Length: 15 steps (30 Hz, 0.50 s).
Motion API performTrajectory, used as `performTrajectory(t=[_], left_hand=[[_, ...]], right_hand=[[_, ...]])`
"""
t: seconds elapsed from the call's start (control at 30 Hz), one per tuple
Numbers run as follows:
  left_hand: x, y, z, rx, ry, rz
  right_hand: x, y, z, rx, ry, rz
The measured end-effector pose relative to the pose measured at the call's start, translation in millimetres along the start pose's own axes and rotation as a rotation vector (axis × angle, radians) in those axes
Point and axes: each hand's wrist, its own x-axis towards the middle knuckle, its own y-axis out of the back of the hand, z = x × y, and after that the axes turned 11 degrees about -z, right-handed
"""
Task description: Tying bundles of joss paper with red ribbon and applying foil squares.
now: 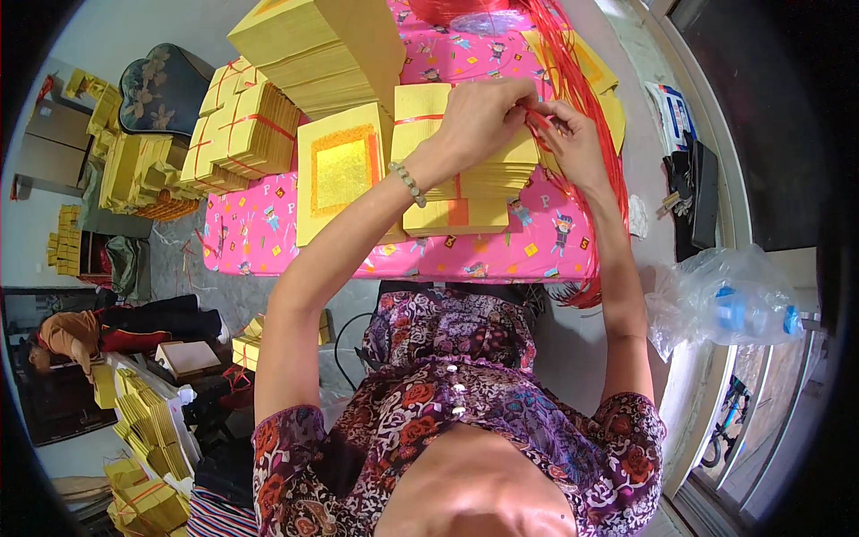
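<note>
My left hand [486, 115] reaches over a stack of yellow paper [494, 183], its fingers closed on a red plastic ribbon [537, 118]. Right beside it, my right hand [573, 143] pinches the same ribbon at the stack's far right corner. A red band [420, 118] of this ribbon runs across the top of the stack. Left of it lies a pile of yellow sheets with an orange-bordered gold square [344, 170] on top. Long loose red ribbons [611, 161] hang down past my right hand over the table's right edge. My fingertips partly hide the ribbon between them.
A pink patterned cloth [268, 255] covers the table. Behind stands a tall yellow paper stack [335, 54]; tied bundles [242, 125] sit at the left. A person [80, 336] is at the far left near more paper piles [148, 421]. A clear plastic bag [716, 304] hangs at the right.
</note>
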Motion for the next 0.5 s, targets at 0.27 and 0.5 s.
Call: performTrajectory(t=[0.27,0.5], left_hand=[[-2.8,-3.5,1.9,0.153,-0.111,0.095],[-5.9,-1.3,0.6,0.166,-0.080,0.085]], right_hand=[[20.0,18.4,4.1,0.091,0.020,-0.193],[17.6,15.3,-5.7,0.040,0.105,-0.215]])
